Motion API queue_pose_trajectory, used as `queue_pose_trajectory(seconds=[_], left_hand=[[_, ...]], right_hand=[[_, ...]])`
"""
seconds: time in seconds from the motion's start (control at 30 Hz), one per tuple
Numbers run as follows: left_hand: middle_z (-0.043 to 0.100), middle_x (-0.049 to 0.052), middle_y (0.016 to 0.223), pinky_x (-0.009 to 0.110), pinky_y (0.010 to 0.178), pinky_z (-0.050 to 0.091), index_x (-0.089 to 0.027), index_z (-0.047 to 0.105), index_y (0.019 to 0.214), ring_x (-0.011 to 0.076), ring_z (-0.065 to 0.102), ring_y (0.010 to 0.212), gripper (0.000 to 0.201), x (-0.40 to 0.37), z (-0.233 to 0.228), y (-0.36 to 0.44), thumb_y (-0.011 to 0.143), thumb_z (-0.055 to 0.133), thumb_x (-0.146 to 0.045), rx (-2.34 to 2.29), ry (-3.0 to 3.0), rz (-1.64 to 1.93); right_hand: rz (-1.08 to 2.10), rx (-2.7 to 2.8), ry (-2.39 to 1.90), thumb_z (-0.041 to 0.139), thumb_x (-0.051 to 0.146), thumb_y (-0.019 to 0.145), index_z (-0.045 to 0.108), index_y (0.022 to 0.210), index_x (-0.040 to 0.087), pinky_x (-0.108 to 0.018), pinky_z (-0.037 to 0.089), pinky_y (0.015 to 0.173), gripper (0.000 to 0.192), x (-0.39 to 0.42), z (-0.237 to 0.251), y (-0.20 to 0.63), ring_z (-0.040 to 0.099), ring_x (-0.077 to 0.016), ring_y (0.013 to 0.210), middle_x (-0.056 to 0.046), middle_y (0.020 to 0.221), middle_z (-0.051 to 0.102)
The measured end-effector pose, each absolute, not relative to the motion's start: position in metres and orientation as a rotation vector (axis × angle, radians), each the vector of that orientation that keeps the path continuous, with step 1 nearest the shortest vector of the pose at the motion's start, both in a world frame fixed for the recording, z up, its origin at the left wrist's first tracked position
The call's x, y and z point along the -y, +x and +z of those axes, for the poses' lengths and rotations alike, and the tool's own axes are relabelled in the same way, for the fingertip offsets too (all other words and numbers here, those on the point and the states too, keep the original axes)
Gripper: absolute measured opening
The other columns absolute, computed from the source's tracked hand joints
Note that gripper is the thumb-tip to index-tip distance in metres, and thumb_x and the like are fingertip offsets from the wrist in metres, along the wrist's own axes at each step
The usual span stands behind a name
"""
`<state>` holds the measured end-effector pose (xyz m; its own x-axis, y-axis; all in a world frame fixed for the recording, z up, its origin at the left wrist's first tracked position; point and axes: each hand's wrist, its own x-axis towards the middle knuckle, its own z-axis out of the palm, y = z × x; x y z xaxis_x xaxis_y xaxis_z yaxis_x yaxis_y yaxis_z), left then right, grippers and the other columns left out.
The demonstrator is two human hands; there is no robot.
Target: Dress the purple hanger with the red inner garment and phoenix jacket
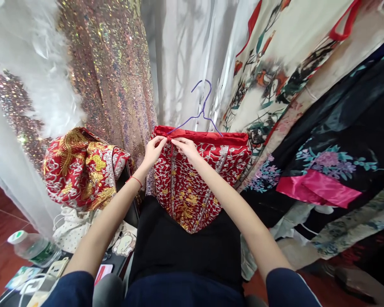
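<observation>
Fingers (162, 142) of the left hand (155, 151) were pinched on the top edge of the red embroidered garment (192, 183), just left of its centre seam. Right hand (186, 147) mirrored it: fingertips clamped on the same red satin band, just right of the seam, the two hands nearly touching. Both forearms ran up and inward from the lower corners of the view, wrists slightly bent down, a red string on the left wrist. Garment hung on a purple wire hanger (202, 108), hook upright above the hands, lower part draped over the person's black lap.

Left of it, a second red-and-gold embroidered piece (81, 168) lay bunched on a chair. Behind: sequinned fabric (109, 68) and white sheer curtain (182, 55). Right side: printed floral robes (323, 128), overlapping. Plastic water bottle (33, 249) lay at the lower left, well apart.
</observation>
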<state>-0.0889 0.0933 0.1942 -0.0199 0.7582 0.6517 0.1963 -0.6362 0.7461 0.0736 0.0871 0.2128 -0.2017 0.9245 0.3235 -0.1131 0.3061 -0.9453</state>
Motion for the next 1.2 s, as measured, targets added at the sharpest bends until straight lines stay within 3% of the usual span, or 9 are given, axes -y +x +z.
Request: queue_pose_trajectory(seconds=[0.17, 0.27, 0.33, 0.43, 0.6, 0.7, 0.83, 1.0, 1.2], left_hand=[[0.075, 0.006, 0.093, 0.030, 0.086, 0.050, -0.017, 0.073, 0.088, 0.0171, 0.067, 0.086, 0.023, -0.087, 0.196, -0.090, 0.082, 0.068, -0.039, -1.115, 1.946, 1.805], [0.075, 0.006, 0.096, 0.030, 0.090, 0.050, -0.018, 0.076, 0.090, 0.0173, 0.067, 0.091, 0.017, -0.085, 0.197, -0.092, 0.084, 0.067, -0.032, -1.243, 2.063, 1.861], [0.075, 0.006, 0.097, 0.030, 0.090, 0.050, -0.018, 0.076, 0.090, 0.0174, 0.068, 0.091, 0.015, -0.086, 0.195, -0.093, 0.085, 0.067, -0.029, -1.303, 2.074, 1.834], [0.075, 0.007, 0.100, 0.031, 0.088, 0.051, -0.018, 0.075, 0.094, 0.0175, 0.068, 0.092, 0.015, -0.087, 0.189, -0.096, 0.087, 0.066, -0.028, -1.353, 2.073, 1.784], [0.074, 0.008, 0.103, 0.031, 0.088, 0.051, -0.017, 0.072, 0.103, 0.0182, 0.067, 0.092, 0.018, -0.085, 0.183, -0.096, 0.090, 0.062, -0.025, -1.394, 2.179, 1.696], [0.073, 0.008, 0.103, 0.033, 0.092, 0.049, -0.017, 0.070, 0.101, 0.0195, 0.066, 0.095, 0.016, -0.082, 0.184, -0.095, 0.092, 0.058, -0.025, -1.426, 2.261, 1.643], [0.071, 0.009, 0.107, 0.036, 0.098, 0.048, -0.018, 0.066, 0.103, 0.0219, 0.064, 0.103, 0.017, -0.071, 0.194, -0.098, 0.094, 0.055, -0.025, -1.507, 2.369, 1.520], [0.064, 0.012, 0.120, 0.042, 0.104, 0.045, -0.017, 0.058, 0.119, 0.0271, 0.057, 0.115, 0.030, -0.025, 0.217, -0.123, 0.091, 0.057, -0.026, -1.789, 2.542, 1.276], [0.051, 0.029, 0.129, 0.054, 0.098, 0.047, -0.002, 0.043, 0.131, 0.0435, 0.050, 0.123, 0.079, 0.058, 0.203, -0.174, 0.074, 0.076, -0.045, -2.715, 2.093, 0.953]], right_hand=[[0.580, 1.681, -0.899, 0.065, 0.028, 0.085, 0.067, 0.085, 0.020, -0.024, 0.036, 0.062, 0.009, -0.084, 0.217, 0.080, 0.048, -0.0110, 0.059, 0.005, 0.060, 0.054], [0.025, 1.950, -1.077, 0.052, 0.026, 0.094, 0.069, 0.097, 0.021, -0.026, 0.040, 0.071, 0.018, -0.078, 0.219, 0.083, 0.063, -0.0169, 0.079, -0.002, 0.085, 0.072], [-0.121, 2.041, -1.200, 0.049, 0.026, 0.096, 0.069, 0.102, 0.021, -0.027, 0.040, 0.071, 0.022, -0.074, 0.216, 0.084, 0.066, -0.0193, 0.084, -0.005, 0.094, 0.075], [-0.069, 2.012, -1.317, 0.054, 0.033, 0.094, 0.069, 0.105, 0.021, -0.027, 0.041, 0.068, 0.023, -0.073, 0.210, 0.083, 0.067, -0.0197, 0.078, -0.004, 0.086, 0.075], [0.420, 1.821, -1.153, 0.054, 0.055, 0.091, 0.069, 0.092, 0.018, -0.024, 0.042, 0.061, 0.040, -0.080, 0.205, 0.077, 0.057, -0.0139, 0.056, 0.002, 0.056, 0.061], [0.581, 1.781, -1.067, 0.055, 0.051, 0.090, 0.066, 0.078, 0.017, -0.023, 0.041, 0.058, 0.037, -0.084, 0.208, 0.072, 0.050, -0.0113, 0.048, 0.005, 0.049, 0.054], [0.495, 1.776, -1.121, 0.061, 0.038, 0.087, 0.066, 0.071, 0.018, -0.026, 0.042, 0.066, 0.026, -0.079, 0.209, 0.072, 0.054, -0.0135, 0.053, 0.003, 0.050, 0.057], [0.190, 1.749, -1.337, 0.062, 0.040, 0.087, 0.067, 0.101, 0.021, -0.028, 0.040, 0.067, 0.023, -0.064, 0.199, 0.070, 0.063, -0.0198, 0.072, 0.000, 0.070, 0.069], [0.078, 1.775, -1.287, 0.048, 0.032, 0.093, 0.055, 0.116, 0.018, -0.030, 0.041, 0.066, 0.027, -0.049, 0.201, 0.041, 0.062, -0.0198, 0.072, -0.001, 0.076, 0.068]])
